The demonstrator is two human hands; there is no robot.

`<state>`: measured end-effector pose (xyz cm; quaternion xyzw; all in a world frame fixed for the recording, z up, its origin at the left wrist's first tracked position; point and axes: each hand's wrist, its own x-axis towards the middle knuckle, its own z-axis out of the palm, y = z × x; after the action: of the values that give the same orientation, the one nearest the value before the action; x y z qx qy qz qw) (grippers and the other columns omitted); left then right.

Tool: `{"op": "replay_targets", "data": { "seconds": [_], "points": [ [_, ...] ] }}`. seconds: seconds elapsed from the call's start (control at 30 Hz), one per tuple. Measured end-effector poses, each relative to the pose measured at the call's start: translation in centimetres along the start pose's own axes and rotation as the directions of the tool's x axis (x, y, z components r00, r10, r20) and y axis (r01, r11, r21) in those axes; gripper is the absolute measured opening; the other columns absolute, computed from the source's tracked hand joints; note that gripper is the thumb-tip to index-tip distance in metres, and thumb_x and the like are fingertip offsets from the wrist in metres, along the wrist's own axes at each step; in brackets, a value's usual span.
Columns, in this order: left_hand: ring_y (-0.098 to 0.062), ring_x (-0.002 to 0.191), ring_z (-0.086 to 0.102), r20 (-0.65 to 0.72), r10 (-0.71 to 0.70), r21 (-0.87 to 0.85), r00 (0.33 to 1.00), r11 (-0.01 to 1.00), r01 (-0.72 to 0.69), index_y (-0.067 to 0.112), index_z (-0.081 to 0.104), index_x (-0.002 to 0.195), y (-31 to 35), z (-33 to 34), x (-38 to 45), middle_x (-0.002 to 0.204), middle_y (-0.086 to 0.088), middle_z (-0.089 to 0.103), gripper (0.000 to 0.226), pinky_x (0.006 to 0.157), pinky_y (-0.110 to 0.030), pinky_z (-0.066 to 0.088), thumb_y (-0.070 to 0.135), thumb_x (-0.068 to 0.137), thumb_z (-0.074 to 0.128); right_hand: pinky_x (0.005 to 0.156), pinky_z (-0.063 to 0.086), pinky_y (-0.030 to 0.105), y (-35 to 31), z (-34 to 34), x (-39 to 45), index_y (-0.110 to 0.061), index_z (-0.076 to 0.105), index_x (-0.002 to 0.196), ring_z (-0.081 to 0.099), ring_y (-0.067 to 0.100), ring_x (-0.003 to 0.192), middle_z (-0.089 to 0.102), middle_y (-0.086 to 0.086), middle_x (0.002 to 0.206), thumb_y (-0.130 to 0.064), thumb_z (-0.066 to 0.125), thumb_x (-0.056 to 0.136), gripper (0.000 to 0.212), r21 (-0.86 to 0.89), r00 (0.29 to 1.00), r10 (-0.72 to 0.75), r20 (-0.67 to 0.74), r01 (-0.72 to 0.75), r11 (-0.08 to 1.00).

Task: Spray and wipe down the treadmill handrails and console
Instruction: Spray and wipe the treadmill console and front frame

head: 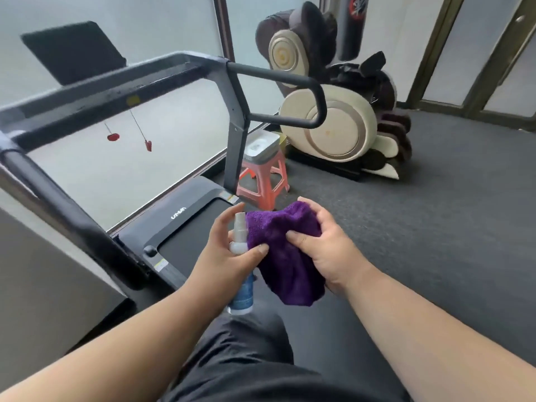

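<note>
The bottle (240, 265) is gripped upright in the left hand (229, 256), fingers curled round its neck, nozzle turned toward the cloth (285, 250), probably so the cloth can be wetted. The cloth is bunched in the right hand (327, 250), thumb and fingers closed on it, touching the bottle. The handrails (290, 103) and console (72, 50) are left well apart ahead, apparently not yet wiped.

Both forearms bare, no sleeves in view. Left hand (229, 250) and right hand (327, 250) bare: no gloves, rings or watch visible. Dark grey-black trousers (249, 361), loose creased fabric, at lower centre of frame.
</note>
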<state>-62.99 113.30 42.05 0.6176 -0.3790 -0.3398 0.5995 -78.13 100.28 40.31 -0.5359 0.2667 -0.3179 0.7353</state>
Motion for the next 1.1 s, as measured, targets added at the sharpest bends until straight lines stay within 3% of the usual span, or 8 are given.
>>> {"op": "replay_targets", "data": {
  "seconds": [0.2, 0.37, 0.53, 0.7, 0.87, 0.93, 1.03, 1.1],
  "points": [
    [-0.015, 0.073, 0.072, -0.217, 0.031, 0.05, 0.976, 0.999, -0.021, 0.063, 0.05, 0.117, 1.7, 0.4, 1.8, 0.087, 0.005, 0.075, 0.058, 0.068, -0.038, 0.061, 0.038, 0.076, 0.081, 0.094, 0.053, 0.036, -2.3, 0.1, 4.6, -0.057, 0.054, 0.122, 0.067, 0.011, 0.108, 0.071, -0.01, 0.115, -0.038, 0.08, 0.069, 0.062, -0.246, 0.985, -0.101, 0.138, 0.133, 0.96],
    [0.001, 0.07, 0.07, -0.333, 0.091, 0.067, 0.938, 0.995, -0.073, 0.067, 0.052, 0.109, 2.1, 0.3, 5.6, 0.084, 0.027, 0.071, 0.061, 0.061, -0.012, 0.052, 0.015, 0.088, 0.076, 0.082, 0.048, 0.007, -4.1, 0.7, 9.8, -0.058, 0.056, 0.118, 0.063, -0.009, 0.102, 0.065, -0.037, 0.108, -0.03, 0.077, 0.078, 0.053, -0.324, 0.967, -0.11, 0.229, 0.182, 0.928],
    [-0.011, 0.067, 0.068, -0.45, 0.043, 0.03, 0.892, 0.999, -0.033, 0.061, 0.048, 0.119, 2.4, 0.4, 13.2, 0.078, 0.007, 0.071, 0.058, 0.066, -0.027, 0.056, 0.032, 0.076, 0.075, 0.091, 0.053, 0.024, -4.8, 1.3, 18.2, -0.047, 0.061, 0.122, 0.067, 0.006, 0.107, 0.071, -0.015, 0.114, -0.019, 0.069, 0.089, 0.044, -0.282, 0.956, -0.034, 0.292, 0.12, 0.952],
    [-0.008, 0.066, 0.068, -0.533, 0.057, 0.052, 0.844, 0.998, -0.035, 0.069, 0.047, 0.109, 3.3, -1.9, 23.3, 0.074, 0.013, 0.071, 0.056, 0.062, -0.019, 0.053, 0.027, 0.082, 0.072, 0.079, 0.053, 0.012, -6.7, 2.9, 29.6, -0.059, 0.062, 0.113, 0.066, -0.003, 0.1, 0.066, -0.032, 0.105, -0.024, 0.072, 0.088, 0.044, -0.288, 0.949, -0.023, 0.314, 0.119, 0.95],
    [0.03, 0.074, 0.054, -0.582, 0.036, 0.087, 0.812, 0.996, 0.018, 0.055, 0.046, 0.119, 8.4, -5.2, 31.5, 0.081, 0.049, 0.059, 0.058, 0.06, 0.006, 0.038, 0.012, 0.089, 0.073, 0.081, 0.054, 0.018, -11.1, 5.7, 39.7, -0.058, 0.06, 0.117, 0.068, 0.003, 0.103, 0.071, -0.018, 0.112, -0.023, 0.069, 0.09, 0.045, -0.288, 0.921, 0.13, 0.368, -0.02, 0.957],
    [0.018, 0.071, 0.062, -0.589, 0.012, 0.103, 0.808, 0.993, 0.06, 0.052, 0.045, 0.119, 10.6, -6.2, 33.7, 0.083, 0.038, 0.065, 0.056, 0.06, 0.002, 0.042, 0.013, 0.09, 0.072, 0.082, 0.055, 0.02, -12.8, 6.7, 42.4, -0.058, 0.059, 0.118, 0.068, 0.004, 0.104, 0.071, -0.017, 0.113, -0.024, 0.069, 0.09, 0.045, -0.289, 0.914, 0.157, 0.374, -0.046, 0.956],
    [-0.001, 0.062, 0.066, -0.605, -0.016, 0.097, 0.796, 0.991, 0.094, 0.048, 0.046, 0.126, 13.0, -7.8, 36.2, 0.076, 0.003, 0.072, 0.057, 0.058, -0.007, 0.047, 0.013, 0.09, 0.072, 0.08, 0.055, 0.019, -14.9, 8.4, 45.4, -0.058, 0.06, 0.117, 0.068, 0.005, 0.103, 0.071, -0.016, 0.113, -0.024, 0.07, 0.09, 0.045, -0.298, 0.902, 0.181, 0.391, -0.062, 0.953],
    [-0.005, 0.066, 0.069, -0.611, -0.017, 0.119, 0.792, 0.986, 0.113, 0.044, 0.046, 0.131, 14.1, -8.9, 37.6, 0.081, 0.0, 0.072, 0.057, 0.061, -0.01, 0.048, 0.015, 0.09, 0.073, 0.082, 0.055, 0.022, -15.9, 9.4, 47.1, -0.058, 0.059, 0.117, 0.068, 0.005, 0.103, 0.071, -0.016, 0.112, -0.028, 0.071, 0.087, 0.045, -0.312, 0.893, 0.195, 0.405, -0.065, 0.948]
  ]
}}
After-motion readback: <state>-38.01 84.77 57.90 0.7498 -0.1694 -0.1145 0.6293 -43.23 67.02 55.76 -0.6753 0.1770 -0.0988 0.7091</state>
